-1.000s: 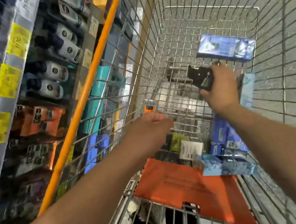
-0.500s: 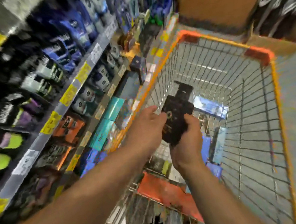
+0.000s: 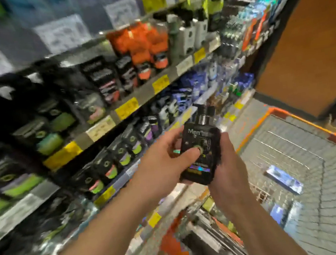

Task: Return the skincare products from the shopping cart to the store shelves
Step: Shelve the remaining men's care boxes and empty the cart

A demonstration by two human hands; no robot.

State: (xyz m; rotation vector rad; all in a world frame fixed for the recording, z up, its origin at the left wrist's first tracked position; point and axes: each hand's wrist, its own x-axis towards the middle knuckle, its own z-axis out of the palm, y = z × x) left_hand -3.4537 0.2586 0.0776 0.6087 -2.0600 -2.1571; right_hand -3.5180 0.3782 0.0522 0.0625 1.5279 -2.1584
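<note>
The shelves (image 3: 129, 106) fill the left side, tiered and edged with yellow price tags (image 3: 126, 108); most of it is blurred. Dark tubes (image 3: 107, 168) with green and pink bands stand along the lower tiers, orange packs (image 3: 141, 44) sit on a higher tier toward the right end, and blue packs (image 3: 187, 89) crowd the tier below them.

In front of the shelves both hands hold one black bottle (image 3: 199, 155) — upright, leaning slightly right, pump cap at the top, white lettering on its face. The left hand (image 3: 164, 165) grips its left edge, thumb pressed on the round emblem on the front. The right hand (image 3: 224, 162) cups it from the right and beneath, fingers wrapped behind. The bottle is above the cart's near-left corner, near the shelf edge and clear of the wire.

The cart (image 3: 327, 180) lies to the right, wire-sided with an orange rim. A blue box (image 3: 283, 178) rests on its floor toward the far end, and another blue item (image 3: 279, 212) lies nearer — too blurred to identify.
</note>
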